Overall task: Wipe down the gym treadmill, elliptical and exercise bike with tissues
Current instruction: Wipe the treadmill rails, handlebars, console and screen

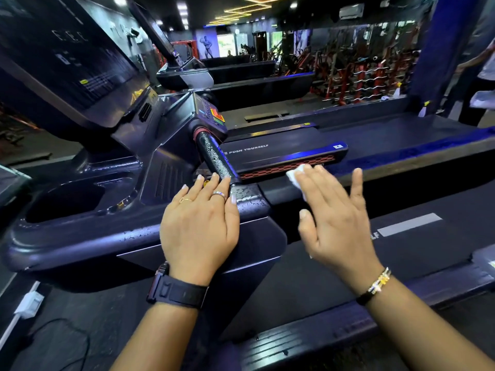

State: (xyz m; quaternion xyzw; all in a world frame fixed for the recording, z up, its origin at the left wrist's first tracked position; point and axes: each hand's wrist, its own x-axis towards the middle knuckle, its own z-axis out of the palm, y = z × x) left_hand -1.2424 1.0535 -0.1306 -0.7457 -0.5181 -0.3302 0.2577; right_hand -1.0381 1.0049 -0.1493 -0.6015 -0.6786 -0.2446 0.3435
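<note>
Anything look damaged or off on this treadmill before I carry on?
Yes: the handlebar grip and the armrest beside the left hand look speckled and blotchy, either spray droplets or flaking coating; cannot tell which.

Both forearms bare, reaching forward from bottom edge, converging slightly.

Left hand (199,223): palm down, laid flat. Fingers (214,188) straight, close together, pointing forward; thumb tucked alongside index. Rings (219,194) on two fingers. Dark watch (176,290) strapped on wrist.

Right hand (334,218): palm down, fingers (356,183) straight and spread, little finger splayed wide, thumb stuck out toward left hand. Slightly blurred. Beaded bracelet (377,285) on wrist.

Hands side by side, near, not touching.
</note>
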